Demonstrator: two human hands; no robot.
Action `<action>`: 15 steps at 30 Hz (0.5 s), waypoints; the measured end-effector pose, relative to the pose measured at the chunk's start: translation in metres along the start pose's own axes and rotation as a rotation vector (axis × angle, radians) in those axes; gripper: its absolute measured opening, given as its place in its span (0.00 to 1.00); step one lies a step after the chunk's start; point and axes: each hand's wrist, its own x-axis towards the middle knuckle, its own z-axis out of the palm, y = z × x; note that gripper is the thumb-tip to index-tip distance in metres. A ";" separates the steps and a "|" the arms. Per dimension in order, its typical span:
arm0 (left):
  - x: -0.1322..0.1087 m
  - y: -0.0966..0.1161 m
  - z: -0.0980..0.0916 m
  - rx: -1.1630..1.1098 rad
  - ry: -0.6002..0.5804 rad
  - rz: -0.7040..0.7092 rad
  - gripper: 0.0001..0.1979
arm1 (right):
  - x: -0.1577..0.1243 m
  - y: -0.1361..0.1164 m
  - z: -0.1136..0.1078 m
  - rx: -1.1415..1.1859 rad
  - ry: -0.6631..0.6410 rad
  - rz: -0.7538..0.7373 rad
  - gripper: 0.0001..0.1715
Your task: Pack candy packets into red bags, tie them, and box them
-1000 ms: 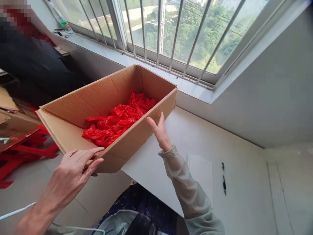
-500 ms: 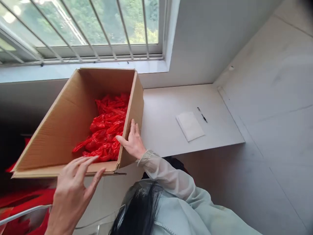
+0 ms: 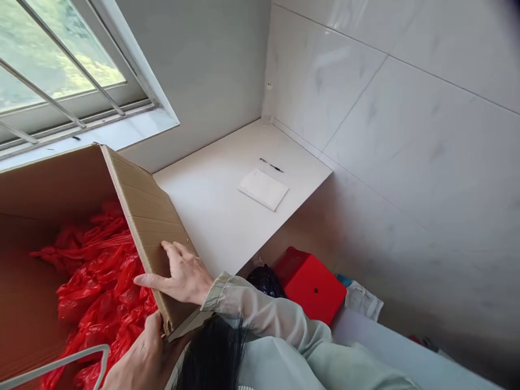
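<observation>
A large open cardboard box [image 3: 150,211] fills the left side, partly out of view. Inside lies a heap of crumpled red plastic bags [image 3: 101,281]. My right hand [image 3: 184,276] clasps the box's right wall, thumb over the top edge and fingers along the outer face. At the near corner of that wall is my left hand [image 3: 140,355], its thumb against the edge and its other fingers mostly hidden. A bent white metal rod [image 3: 73,357] crosses in front of the bags beside my left hand.
On the white tabletop [image 3: 203,195] lie a white notepad [image 3: 264,188] and a black pen [image 3: 271,165]. Below are a red plastic stool [image 3: 311,284] and a black plastic bag [image 3: 266,280]. A barred window [image 3: 52,70] is at upper left; a tiled wall [image 3: 385,119] stands at right.
The view has swung right, so the box appears farther left. My left hand has gone from open beside the near edge to the box's near right corner. My right hand stays on the right wall.
</observation>
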 end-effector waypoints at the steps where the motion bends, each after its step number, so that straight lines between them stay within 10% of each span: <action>1: 0.002 0.004 -0.002 0.018 -0.036 0.012 0.13 | -0.007 0.002 0.000 0.009 0.040 -0.002 0.45; 6: 0.009 0.025 -0.013 0.288 -0.057 0.114 0.17 | -0.075 0.018 0.010 0.074 0.367 0.020 0.17; 15: 0.015 0.042 -0.029 0.452 -0.045 0.165 0.27 | -0.209 0.068 0.039 0.159 0.768 0.359 0.14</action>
